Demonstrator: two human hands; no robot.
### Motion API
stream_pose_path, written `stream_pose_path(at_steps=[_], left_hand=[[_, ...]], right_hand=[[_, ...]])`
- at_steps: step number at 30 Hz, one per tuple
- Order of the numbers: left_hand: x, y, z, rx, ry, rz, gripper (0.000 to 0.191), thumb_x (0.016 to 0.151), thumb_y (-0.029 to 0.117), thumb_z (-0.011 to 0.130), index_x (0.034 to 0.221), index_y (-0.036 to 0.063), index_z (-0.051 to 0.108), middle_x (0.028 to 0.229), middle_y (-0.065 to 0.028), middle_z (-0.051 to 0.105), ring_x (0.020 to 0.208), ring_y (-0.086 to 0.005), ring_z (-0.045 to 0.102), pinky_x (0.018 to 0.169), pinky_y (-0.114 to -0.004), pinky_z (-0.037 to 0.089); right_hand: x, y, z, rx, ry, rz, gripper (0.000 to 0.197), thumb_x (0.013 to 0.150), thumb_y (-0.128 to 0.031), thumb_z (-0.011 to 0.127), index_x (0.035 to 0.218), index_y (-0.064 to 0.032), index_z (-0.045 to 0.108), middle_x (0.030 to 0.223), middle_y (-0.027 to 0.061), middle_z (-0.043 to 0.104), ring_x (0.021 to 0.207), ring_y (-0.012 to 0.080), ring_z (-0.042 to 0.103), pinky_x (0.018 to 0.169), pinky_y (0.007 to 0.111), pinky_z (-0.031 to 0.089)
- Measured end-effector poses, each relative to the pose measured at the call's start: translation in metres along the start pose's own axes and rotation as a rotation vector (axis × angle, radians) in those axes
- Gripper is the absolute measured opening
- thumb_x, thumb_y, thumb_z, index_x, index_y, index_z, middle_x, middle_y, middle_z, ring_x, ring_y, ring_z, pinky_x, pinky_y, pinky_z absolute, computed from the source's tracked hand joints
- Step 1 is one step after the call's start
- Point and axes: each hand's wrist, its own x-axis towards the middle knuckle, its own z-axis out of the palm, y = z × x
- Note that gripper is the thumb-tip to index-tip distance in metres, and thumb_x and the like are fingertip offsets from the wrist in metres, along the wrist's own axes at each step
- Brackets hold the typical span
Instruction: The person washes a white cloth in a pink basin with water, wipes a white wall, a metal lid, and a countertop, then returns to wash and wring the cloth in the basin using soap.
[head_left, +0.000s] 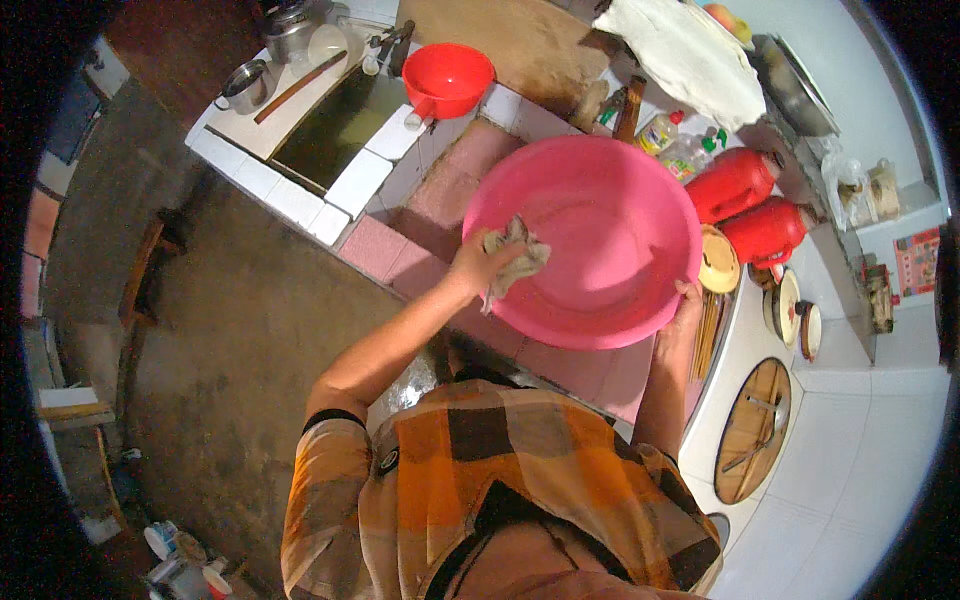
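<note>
A large pink plastic basin (592, 247) sits in front of me on a pink tiled counter (375, 247). Its inside shows smooth pink plastic, partly in shadow. My left hand (480, 262) holds a crumpled greyish cloth (521, 255) at the basin's left rim; part of the cloth overlaps the inside. On the opposite side, my right hand (681, 311) grips the lower right rim, with the thumb on top and the other fingers mostly hidden behind the wall.
A red plastic dipper (448, 79) rests by a water-filled tank (337, 139) at upper left. Two red thermos flasks (739, 184) and detergent bottles (660, 133) stand right of the basin. Chopsticks (706, 337) lie near my right hand, and a round wooden lid (752, 431) is farther down.
</note>
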Motion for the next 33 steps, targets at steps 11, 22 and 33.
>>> stream_pose_path(at_steps=[11,22,33], left_hand=[[-0.047,0.023,0.006,-0.305,-0.076,-0.055,0.021,0.091,0.011,0.057,0.11,0.0025,0.053,0.1,-0.0081,0.065,0.084,-0.0155,0.063,0.073,-0.028,0.052],[-0.025,0.087,0.1,0.554,-0.374,0.452,0.013,0.095,0.017,0.05,0.101,0.0081,0.057,0.103,-0.0064,0.065,0.086,-0.0159,0.06,0.074,-0.033,0.047],[-0.061,0.103,0.173,0.268,0.247,0.528,0.013,0.092,0.011,0.051,0.101,0.0076,0.059,0.09,-0.0036,0.06,0.075,-0.0109,0.054,0.065,-0.027,0.045]], right_hand=[[-0.026,0.021,-0.175,-0.358,0.012,0.135,0.033,0.07,-0.01,0.06,0.1,0.0029,0.059,0.091,0.0097,0.063,0.085,0.023,0.06,0.08,0.035,0.049],[-0.006,0.018,-0.184,-1.343,-0.173,-0.571,0.062,0.083,-0.017,0.059,0.136,0.0035,0.032,0.124,0.0246,0.051,0.114,0.0362,0.052,0.095,0.041,0.042],[0.17,-0.075,-0.036,-1.1,-0.497,-0.478,0.063,0.082,-0.017,0.064,0.134,0.0046,0.035,0.126,0.0271,0.048,0.115,0.0391,0.049,0.097,0.041,0.041]])
